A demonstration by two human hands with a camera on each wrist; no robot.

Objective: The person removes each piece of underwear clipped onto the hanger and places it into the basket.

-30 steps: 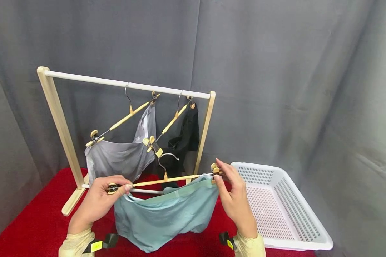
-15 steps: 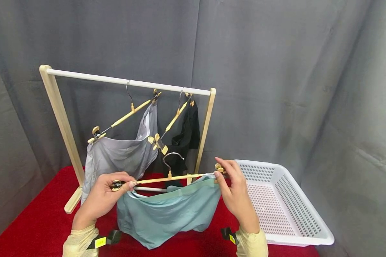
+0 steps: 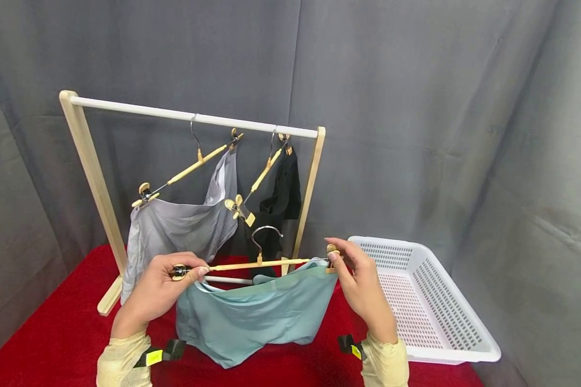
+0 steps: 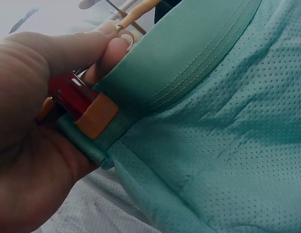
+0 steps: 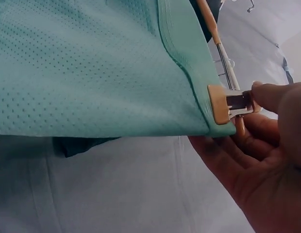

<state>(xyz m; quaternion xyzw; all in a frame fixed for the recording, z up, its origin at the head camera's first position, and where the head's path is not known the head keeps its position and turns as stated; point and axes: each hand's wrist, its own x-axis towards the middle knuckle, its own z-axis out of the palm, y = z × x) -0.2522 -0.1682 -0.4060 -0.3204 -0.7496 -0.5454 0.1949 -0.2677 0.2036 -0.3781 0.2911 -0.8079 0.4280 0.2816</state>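
Note:
Between both hands a clip hanger [image 3: 247, 265] is held level, its metal hook upward. Teal underpants [image 3: 256, 317] hang from it by the waistband. My left hand [image 3: 162, 285] grips the hanger's left end, thumb and fingertip pinching the bar beside the clip. In the left wrist view that left clip [image 4: 97, 115] bites the waistband, partly hidden by the hand. My right hand [image 3: 363, 285] pinches the right clip [image 5: 230, 104] between thumb and fingers; its jaws lie over the waistband corner in the right wrist view.
Behind the hands stands a wooden rack with a white rail [image 3: 135, 109]. Grey underpants [image 3: 174, 226] and a black garment [image 3: 287, 185] hang there on clip hangers. A white perforated basket [image 3: 469, 312] is at the right, on a red cloth [image 3: 43, 328].
Both hands, still on the hanger with the teal underpants, have shifted slightly right in the head view. The right thumb now lies on the right clip. The view has tilted a little.

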